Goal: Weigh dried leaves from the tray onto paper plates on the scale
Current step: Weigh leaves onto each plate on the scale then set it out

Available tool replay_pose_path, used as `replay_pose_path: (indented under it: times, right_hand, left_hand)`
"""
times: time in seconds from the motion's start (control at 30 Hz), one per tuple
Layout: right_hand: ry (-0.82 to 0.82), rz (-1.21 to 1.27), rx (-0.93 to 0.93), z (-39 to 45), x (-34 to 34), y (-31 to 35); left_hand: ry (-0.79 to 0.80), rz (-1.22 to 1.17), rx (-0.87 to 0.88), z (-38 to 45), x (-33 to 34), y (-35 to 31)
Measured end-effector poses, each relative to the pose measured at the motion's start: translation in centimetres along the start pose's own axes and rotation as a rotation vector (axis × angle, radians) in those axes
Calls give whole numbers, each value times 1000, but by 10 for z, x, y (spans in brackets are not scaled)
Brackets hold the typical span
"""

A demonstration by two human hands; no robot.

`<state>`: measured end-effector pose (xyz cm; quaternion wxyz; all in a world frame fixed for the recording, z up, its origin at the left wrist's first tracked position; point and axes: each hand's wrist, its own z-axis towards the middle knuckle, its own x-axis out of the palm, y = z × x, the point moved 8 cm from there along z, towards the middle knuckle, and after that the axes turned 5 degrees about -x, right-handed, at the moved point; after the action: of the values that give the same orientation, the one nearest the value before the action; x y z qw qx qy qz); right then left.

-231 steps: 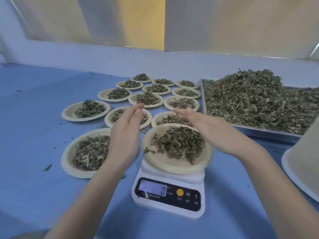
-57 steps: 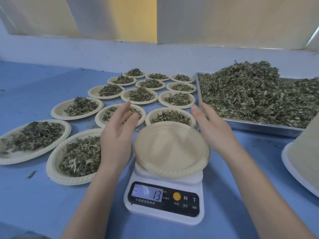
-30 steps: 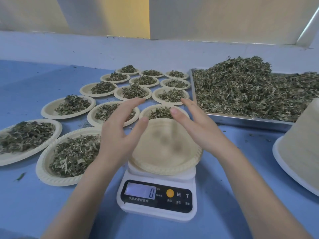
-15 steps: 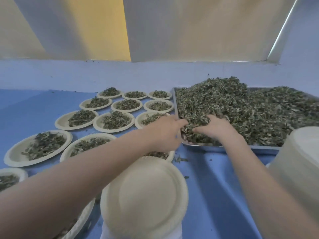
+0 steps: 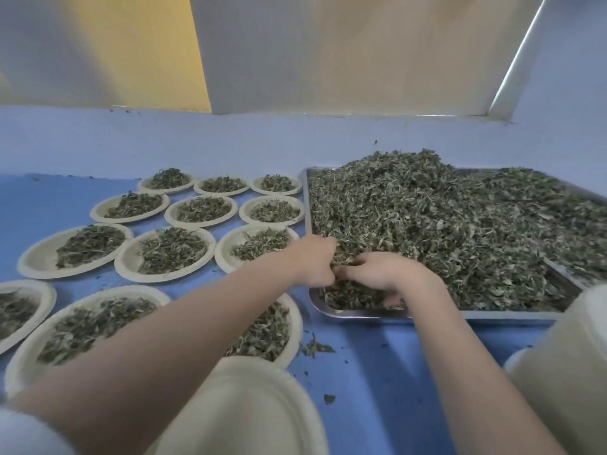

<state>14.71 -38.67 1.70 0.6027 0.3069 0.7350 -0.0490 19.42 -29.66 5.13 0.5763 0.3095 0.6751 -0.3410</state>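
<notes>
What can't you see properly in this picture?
- Scale: out of the head view; only the empty plate shows, blurred and cut by the bottom edge.
- Fingertips of the left hand and right hand: buried in the leaves on the tray, so how much they hold is unclear.
- Plate behind the left arm: mostly hidden.
- White stack on the right: cut off, blurred.

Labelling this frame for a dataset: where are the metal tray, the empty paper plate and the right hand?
metal tray (image 5: pixel 361 314): head view, near rim.
empty paper plate (image 5: pixel 249 405): head view, bare centre.
right hand (image 5: pixel 382 269): head view, back of hand.
</notes>
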Motion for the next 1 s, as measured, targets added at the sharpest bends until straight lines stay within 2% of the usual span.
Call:
replay_pose_path:
  times: [0.13,0.23,0.37,0.43,0.57,0.67,0.77,1.0]
  right_hand:
    - [83,-41,5,-12,2,-12]
    - [154,-48,-17,-10,14,-8]
    - [-69,90,-128,6,11,5]
    - [-177,226,-138,6,7,0]
    - [-312,673,-183,-6,-10,-6]
    - [-395,740,-209,-18,-30,-2]
    - [-386,773,-211,-30,-41,5]
    - [-301,872,-367,-88,-53,51]
  left_hand:
    - [181,186,14,14,12,-11]
    - [231,308,42,16,21,-19]
    - [160,377,103,15,26,-27]
    - [69,297,106,13,21,-25]
    - [-65,-92,49,4,4,-13]
    - [-88,-331,12,-4,-6,-10]
    - [-122,-511,-7,-19,-19,-11]
    - [-229,-692,-66,-95,-56,0]
